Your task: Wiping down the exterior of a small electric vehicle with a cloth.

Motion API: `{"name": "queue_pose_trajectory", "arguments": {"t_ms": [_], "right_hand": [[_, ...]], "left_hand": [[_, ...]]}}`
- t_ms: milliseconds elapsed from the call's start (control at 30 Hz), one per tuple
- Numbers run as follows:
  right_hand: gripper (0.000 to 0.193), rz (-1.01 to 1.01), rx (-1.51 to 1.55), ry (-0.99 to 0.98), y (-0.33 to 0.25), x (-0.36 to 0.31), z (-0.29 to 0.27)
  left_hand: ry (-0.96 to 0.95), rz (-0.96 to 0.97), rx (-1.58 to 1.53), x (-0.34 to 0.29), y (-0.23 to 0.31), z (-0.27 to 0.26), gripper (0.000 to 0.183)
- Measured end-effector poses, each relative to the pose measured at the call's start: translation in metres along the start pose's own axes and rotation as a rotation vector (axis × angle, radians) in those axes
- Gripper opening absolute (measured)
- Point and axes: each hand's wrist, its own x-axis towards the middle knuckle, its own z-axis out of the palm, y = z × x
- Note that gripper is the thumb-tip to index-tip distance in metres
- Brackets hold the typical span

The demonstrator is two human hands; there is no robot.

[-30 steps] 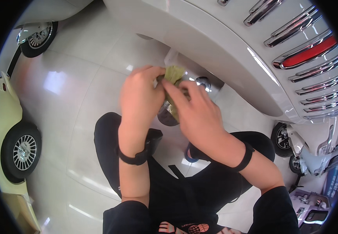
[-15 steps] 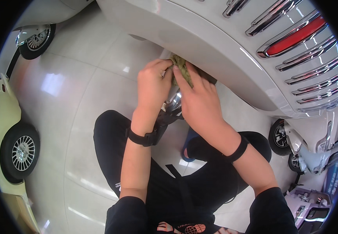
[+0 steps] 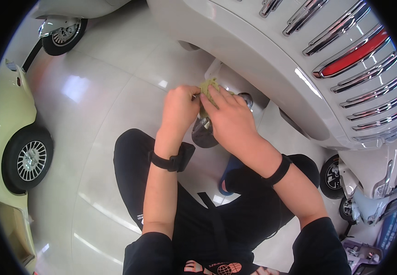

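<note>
A crumpled yellow-green cloth (image 3: pixel 209 85) lies between my two hands, below the curved lower edge of a white vehicle (image 3: pixel 249 41). My left hand (image 3: pixel 179 109) pinches the cloth's left edge between thumb and fingers. Draped over the cloth from the right, my right hand (image 3: pixel 231 117) presses it with its fingers bent around a part underneath. Chrome metal (image 3: pixel 246 98) shows just beyond the right fingers, and a dark rounded piece (image 3: pixel 204 134) sticks out below the hands. The hands and cloth hide most of the part between these pieces.
The vehicle's front carries chrome bars and a red strip (image 3: pixel 354 55). To the left stands a pale yellow vehicle with a black-tyred wheel (image 3: pixel 28 158); another wheel (image 3: pixel 65 36) sits at the upper left. More vehicles crowd the right edge. My bent knees flank my forearms above glossy floor tiles (image 3: pixel 93 137).
Both hands and the cloth have come out from under the vehicle's edge, toward me. More of the chrome metal and dark piece now shows. The whole view has shifted slightly.
</note>
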Motion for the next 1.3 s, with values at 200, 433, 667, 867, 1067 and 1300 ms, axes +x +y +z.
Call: {"name": "queue_pose_trajectory", "arguments": {"t_ms": [200, 433, 667, 867, 1067, 1300], "right_hand": [[0.052, -0.062, -0.031, -0.043, -0.006, 0.001, 0.01], [0.04, -0.107, -0.048, -0.044, -0.008, 0.006, 0.006], [0.047, -0.06, 0.04, -0.163, -0.017, 0.002, 0.01], [0.037, -0.146, -0.01, -0.073, -0.023, -0.003, 0.014], [0.044, -0.136, 0.216, -0.2, -0.018, 0.002, 0.005], [0.053, -0.04, 0.343, 0.085, 0.007, 0.025, -0.009]], "left_hand": [[-0.136, -0.105, 0.037, -0.007, -0.005, -0.01, 0.018], [-0.168, -0.118, 0.024, -0.009, -0.008, -0.017, 0.021], [-0.251, -0.119, 0.082, -0.013, -0.014, -0.025, 0.019], [-0.399, -0.149, 0.067, -0.015, -0.022, -0.036, 0.019], [-0.518, -0.166, 0.11, -0.018, -0.025, -0.045, 0.018], [-0.112, -0.126, -0.038, -0.008, 0.007, -0.039, 0.021]]}}
